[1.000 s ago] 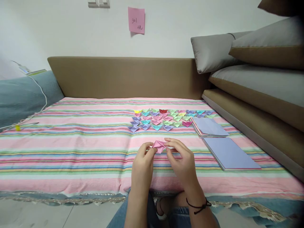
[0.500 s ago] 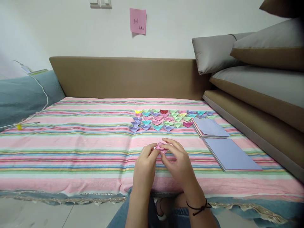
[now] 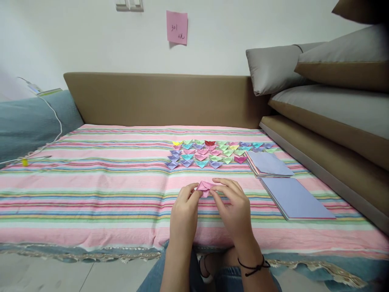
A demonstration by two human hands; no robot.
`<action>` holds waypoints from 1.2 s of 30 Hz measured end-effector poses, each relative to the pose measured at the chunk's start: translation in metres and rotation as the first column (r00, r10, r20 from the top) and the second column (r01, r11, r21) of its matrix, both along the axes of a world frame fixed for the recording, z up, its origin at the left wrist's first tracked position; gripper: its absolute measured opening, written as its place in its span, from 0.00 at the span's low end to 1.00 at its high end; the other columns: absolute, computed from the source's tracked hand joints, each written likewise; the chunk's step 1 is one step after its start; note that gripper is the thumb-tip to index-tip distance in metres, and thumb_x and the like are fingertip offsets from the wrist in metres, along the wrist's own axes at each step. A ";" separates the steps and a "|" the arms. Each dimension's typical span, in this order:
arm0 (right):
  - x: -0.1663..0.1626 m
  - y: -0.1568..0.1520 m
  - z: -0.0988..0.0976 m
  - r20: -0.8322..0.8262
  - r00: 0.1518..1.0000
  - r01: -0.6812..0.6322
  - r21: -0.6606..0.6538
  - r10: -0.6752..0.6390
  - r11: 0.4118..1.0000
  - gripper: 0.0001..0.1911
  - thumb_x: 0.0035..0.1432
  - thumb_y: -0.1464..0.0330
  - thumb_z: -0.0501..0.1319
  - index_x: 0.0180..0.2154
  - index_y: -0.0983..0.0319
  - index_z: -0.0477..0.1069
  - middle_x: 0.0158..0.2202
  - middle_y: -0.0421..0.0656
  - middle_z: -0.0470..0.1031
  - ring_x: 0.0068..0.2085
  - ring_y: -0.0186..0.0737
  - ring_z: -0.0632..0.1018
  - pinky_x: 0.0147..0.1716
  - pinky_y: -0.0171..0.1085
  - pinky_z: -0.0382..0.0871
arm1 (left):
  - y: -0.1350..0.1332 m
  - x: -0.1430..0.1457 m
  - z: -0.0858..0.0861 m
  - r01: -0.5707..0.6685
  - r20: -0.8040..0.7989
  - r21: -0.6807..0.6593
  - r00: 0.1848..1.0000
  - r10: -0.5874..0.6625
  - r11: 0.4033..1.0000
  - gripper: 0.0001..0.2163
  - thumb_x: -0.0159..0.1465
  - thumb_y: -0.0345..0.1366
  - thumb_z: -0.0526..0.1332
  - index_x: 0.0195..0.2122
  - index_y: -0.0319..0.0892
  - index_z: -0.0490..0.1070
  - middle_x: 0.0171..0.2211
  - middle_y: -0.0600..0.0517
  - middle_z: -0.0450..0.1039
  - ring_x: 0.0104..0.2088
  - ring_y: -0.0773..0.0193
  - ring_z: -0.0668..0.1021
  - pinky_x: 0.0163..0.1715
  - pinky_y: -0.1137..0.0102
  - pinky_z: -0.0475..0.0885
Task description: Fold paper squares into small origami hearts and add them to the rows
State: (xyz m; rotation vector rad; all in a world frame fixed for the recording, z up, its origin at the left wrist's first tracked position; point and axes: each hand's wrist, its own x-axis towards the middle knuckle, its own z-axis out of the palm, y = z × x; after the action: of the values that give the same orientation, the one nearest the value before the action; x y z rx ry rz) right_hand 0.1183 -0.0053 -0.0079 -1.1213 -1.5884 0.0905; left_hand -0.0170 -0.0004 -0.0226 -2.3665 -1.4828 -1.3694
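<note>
A small folded pink paper piece is pinched between both my hands just above the striped cloth. My left hand grips its left side with thumb and fingers closed. My right hand, with a black cord on the wrist, pinches its right side. Beyond them lie rows of several folded paper shapes in many colours.
Two stacks of square lilac paper sheets lie to the right of my hands. Brown and grey cushions rise at the right. A brown backrest runs behind. A white cable and teal fabric sit at the left.
The pink paper piece has been folded smaller between my fingers, and my hands have drawn closer together. The view shifted only slightly.
</note>
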 end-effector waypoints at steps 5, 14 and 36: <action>0.000 0.001 -0.001 0.002 0.999 -0.038 -0.018 0.038 0.999 0.10 0.58 0.75 0.55 0.33 0.59 0.73 0.40 0.46 0.74 0.45 0.45 0.72 0.45 0.46 0.68 | 0.000 0.000 0.001 0.031 -0.017 0.001 0.999 -0.031 1.000 0.09 0.61 0.24 0.55 0.34 0.43 0.71 0.41 0.48 0.73 0.40 0.62 0.74 0.37 0.68 0.73; -0.001 0.003 -0.002 0.058 0.994 -0.094 -0.054 0.097 0.994 0.09 0.59 0.72 0.55 0.35 0.58 0.74 0.43 0.47 0.73 0.48 0.46 0.70 0.47 0.49 0.67 | -0.001 0.001 0.002 0.055 -0.015 0.016 0.998 -0.054 0.998 0.09 0.61 0.24 0.54 0.35 0.43 0.71 0.41 0.48 0.73 0.41 0.63 0.74 0.37 0.68 0.73; -0.006 0.001 0.001 0.297 0.954 0.044 0.017 -0.047 0.999 0.12 0.57 0.75 0.56 0.38 0.57 0.75 0.35 0.45 0.73 0.41 0.46 0.67 0.40 0.47 0.64 | 0.002 -0.002 -0.004 0.071 -0.055 -0.070 0.996 -0.075 0.995 0.07 0.60 0.24 0.56 0.35 0.41 0.71 0.41 0.47 0.72 0.41 0.61 0.74 0.37 0.68 0.72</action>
State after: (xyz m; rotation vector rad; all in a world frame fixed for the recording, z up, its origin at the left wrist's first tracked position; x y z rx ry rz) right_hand 0.1119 -0.0039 -0.0067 -1.2047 -1.8244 -0.1232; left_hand -0.0188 0.0020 -0.0261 -2.5019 -1.4652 -1.2732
